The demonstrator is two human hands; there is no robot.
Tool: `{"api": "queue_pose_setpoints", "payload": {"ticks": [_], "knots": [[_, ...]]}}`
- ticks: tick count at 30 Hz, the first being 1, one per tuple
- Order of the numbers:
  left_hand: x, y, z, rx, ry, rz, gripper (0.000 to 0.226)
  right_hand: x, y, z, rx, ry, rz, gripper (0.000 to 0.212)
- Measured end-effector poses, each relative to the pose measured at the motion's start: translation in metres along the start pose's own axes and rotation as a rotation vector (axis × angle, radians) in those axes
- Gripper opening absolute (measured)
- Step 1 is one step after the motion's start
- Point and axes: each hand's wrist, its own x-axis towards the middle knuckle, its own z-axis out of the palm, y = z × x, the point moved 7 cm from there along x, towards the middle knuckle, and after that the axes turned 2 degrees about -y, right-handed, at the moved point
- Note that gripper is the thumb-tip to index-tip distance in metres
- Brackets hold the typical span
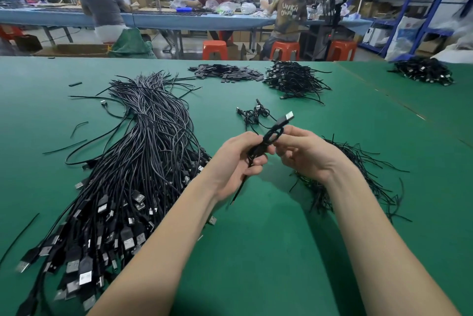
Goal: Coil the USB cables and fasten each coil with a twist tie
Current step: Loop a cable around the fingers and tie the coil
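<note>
A coiled black USB cable (273, 133) is held above the green table (256, 251), its silver plug pointing up and right. My left hand (236, 162) grips the lower part of the coil, and a thin black twist tie (239, 189) hangs down from that grip. My right hand (304, 151) pinches the coil from the right side. A big bundle of loose USB cables (133, 174) lies at the left, plugs toward me. A heap of black twist ties (358, 174) lies under and behind my right wrist.
A few tied coils (254, 113) lie just beyond my hands. Farther back sit a pile of small black flat pieces (226, 73) and two piles of finished coils (291, 78) (425, 71). People work at a blue table behind, near orange stools.
</note>
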Motion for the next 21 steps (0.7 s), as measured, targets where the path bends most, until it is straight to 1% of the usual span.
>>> {"api": "queue_pose_setpoints", "payload": {"ticks": [3,8,10,11,13,15,16,18,21], "knots": [[0.002,-0.001,-0.007,0.065,0.039,0.018,0.015,0.008,-0.024,0.002,-0.352,-0.067,0.018,0.028],[0.007,-0.002,-0.011,0.218,0.128,0.087,0.015,0.017,-0.081,0.028,-1.152,-0.149,0.041,0.036],[0.008,-0.003,-0.015,0.269,0.196,0.092,0.015,0.019,-0.090,0.048,-1.368,-0.153,-0.034,0.036],[0.008,-0.003,-0.019,0.281,0.239,0.095,0.015,0.019,-0.090,0.058,-1.427,-0.143,-0.102,0.034],[0.007,0.001,-0.029,0.247,0.332,0.103,0.015,0.016,-0.090,0.075,-1.487,-0.101,-0.286,0.029],[0.005,0.003,-0.037,0.138,0.387,0.099,0.010,0.008,-0.088,0.082,-1.441,-0.055,-0.460,0.023],[0.005,0.004,-0.038,0.065,0.387,0.087,0.008,0.004,-0.087,0.081,-1.373,-0.045,-0.524,0.021],[0.006,0.002,-0.036,-0.098,0.374,0.057,0.010,-0.002,-0.083,0.075,-1.239,-0.027,-0.613,0.022],[0.007,-0.001,-0.030,-0.320,0.367,0.013,0.021,-0.011,-0.073,0.071,-1.215,0.005,-0.745,0.023]]}}
